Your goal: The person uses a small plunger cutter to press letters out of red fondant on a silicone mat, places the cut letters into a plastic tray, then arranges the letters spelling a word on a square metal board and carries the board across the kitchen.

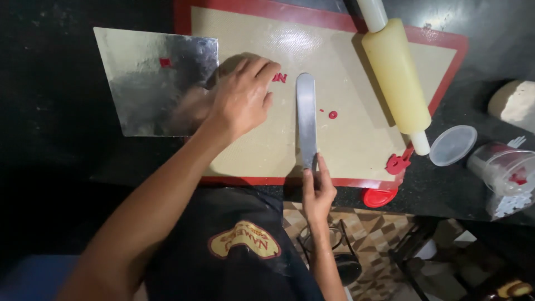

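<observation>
My right hand grips the handle end of a long metal spatula, index finger along the blade, which lies flat on a beige baking mat with a red border. My left hand rests palm down on the mat's left part, fingers together, next to small red letters. A silver square board lies just left of that hand and overlaps the mat's edge. Tiny red bits sit right of the blade.
A pale yellow rolling pin lies slanted on the mat's right side. A small red cutter and a red lid sit at the mat's near right corner. Right of it are a clear lid, a plastic tub and a dough lump.
</observation>
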